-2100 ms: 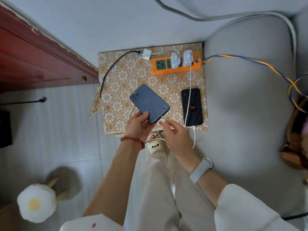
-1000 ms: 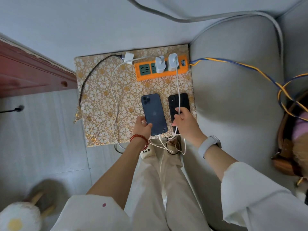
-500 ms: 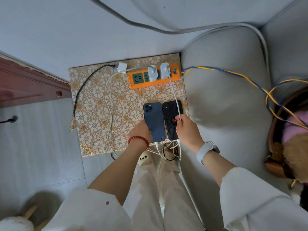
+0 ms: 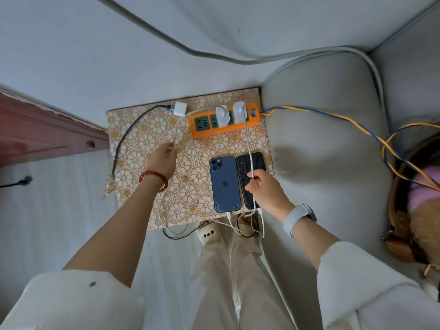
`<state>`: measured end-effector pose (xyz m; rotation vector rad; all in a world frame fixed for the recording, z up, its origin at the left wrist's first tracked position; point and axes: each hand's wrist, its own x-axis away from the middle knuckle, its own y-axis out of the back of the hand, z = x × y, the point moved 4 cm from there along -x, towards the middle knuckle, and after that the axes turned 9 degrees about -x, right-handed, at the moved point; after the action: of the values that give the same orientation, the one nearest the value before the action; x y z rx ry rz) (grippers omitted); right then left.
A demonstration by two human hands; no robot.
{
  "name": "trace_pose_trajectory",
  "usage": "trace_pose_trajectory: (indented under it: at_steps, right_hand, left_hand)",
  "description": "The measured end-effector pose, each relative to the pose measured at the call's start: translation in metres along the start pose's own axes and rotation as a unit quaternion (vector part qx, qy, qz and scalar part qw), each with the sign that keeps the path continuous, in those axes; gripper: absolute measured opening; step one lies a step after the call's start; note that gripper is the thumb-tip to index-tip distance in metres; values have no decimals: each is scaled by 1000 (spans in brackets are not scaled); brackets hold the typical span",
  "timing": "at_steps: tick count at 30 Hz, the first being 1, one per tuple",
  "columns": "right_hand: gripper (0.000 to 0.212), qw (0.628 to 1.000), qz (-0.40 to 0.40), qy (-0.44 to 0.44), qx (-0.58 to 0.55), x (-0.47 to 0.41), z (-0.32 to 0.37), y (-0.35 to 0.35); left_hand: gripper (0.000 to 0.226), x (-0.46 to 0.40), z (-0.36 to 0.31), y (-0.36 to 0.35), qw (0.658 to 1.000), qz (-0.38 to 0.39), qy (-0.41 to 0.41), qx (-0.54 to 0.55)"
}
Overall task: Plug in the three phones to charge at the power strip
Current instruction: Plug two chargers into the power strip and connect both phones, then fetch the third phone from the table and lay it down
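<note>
Under right fingers: right hand pinching white cable, hiding part of black phone.
Left hand: blurred, finger state unclear.
Blue phone: just left of right fingers.

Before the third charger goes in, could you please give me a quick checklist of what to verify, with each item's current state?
1. Free socket on the orange power strip: ok, the left end is open.
2. Loose white adapter off the strip, black cable attached: ok.
3. Blue phone cabled at its bottom edge: ok.
4. Black phone connector seated: cannot tell, the right hand covers it.
5. Left hand free to take the adapter: ok.
6. Third phone in sight: not ok, only two show.
</note>
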<state>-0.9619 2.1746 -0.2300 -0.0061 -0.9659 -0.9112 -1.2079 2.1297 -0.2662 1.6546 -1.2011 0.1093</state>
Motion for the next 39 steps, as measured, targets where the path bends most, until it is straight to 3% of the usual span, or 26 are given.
trace_pose_trajectory:
  at_steps: [3,5,8,11,13,15,17,19,21,25,28,31,39]
  right_hand:
    - [29,999,38,-35,3,4,-11,-2]
    - [27,997,57,-55,9,11,-22,-3]
    - [26,998,43,-43,1,20,-29,4]
    - [25,1000,-13,6,-2,25,-24,25]
    - [27,996,-77,33,14,26,-23,43]
    - [29,994,-100,26,25,26,-28,54]
    - [26,998,-54,-2,40,23,-32,51]
    - [29,999,-6,-20,34,21,-33,42]
    - [35,1000,-15,-6,26,19,-24,35]
    - [33,989,-110,100,12,24,16,19]
    - [31,971,-138,187,50,27,45,-2]
    - [28,959,-99,252,86,29,67,-33]
    - [30,946,75,282,144,56,108,-113]
  left_hand:
    - [23,30,-3,-4,998,16,-15,53]
    - [19,59,1,-9,988,61,27,138]
    - [15,108,-6,-23,911,221,134,321]
    - [13,141,-40,-44,841,346,136,393]
    - [14,150,-64,-66,840,373,112,377]
    - [18,146,-74,-93,903,320,83,274]
    - [27,131,-73,-110,971,217,50,80]
    - [29,119,-65,-115,981,177,43,-62]
    - [31,109,-56,-107,980,166,33,-106]
    - [29,86,-24,-57,994,64,21,-89]
    - [31,65,11,-17,996,8,50,-69]
    - [34,55,40,15,994,-22,74,-75]
    - [36,122,88,75,991,-94,95,-15]
